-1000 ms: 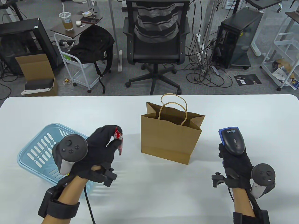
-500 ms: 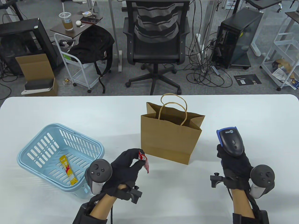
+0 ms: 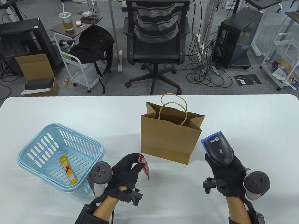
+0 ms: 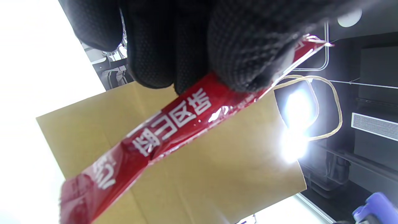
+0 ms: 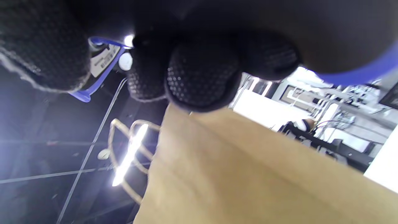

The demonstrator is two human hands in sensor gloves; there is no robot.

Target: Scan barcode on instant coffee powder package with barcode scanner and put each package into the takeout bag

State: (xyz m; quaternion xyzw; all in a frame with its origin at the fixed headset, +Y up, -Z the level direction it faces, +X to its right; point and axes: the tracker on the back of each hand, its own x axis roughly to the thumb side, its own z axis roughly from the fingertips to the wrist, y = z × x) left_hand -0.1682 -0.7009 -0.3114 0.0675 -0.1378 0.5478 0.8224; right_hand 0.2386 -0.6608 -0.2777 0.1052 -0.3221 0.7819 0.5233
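My left hand [image 3: 127, 169] pinches the top of a red coffee stick [image 3: 144, 165] that hangs down just left of the brown takeout bag [image 3: 169, 137]. The left wrist view has the red coffee stick [image 4: 161, 130] with white lettering slanting across the takeout bag [image 4: 199, 174]. My right hand [image 3: 225, 173] grips the black and blue barcode scanner [image 3: 218, 150], whose head tilts toward the bag's right bottom corner. In the right wrist view my fingers [image 5: 199, 74] wrap the scanner [image 5: 101, 62] above the takeout bag [image 5: 248, 174]. A yellow coffee stick [image 3: 67, 169] lies in the light blue basket [image 3: 28, 149].
The bag stands upright and open-topped at the middle of the white table [image 3: 245, 121], its paper handles [image 3: 174, 108] raised. The basket sits at the front left. Beyond the far edge stand an office chair [image 3: 156, 39], a cart and a computer tower.
My left hand carried the red stick from above the basket rightward and nearer to me, uncovering the basket. My right hand moved left with the scanner and tilted its head toward the bag.
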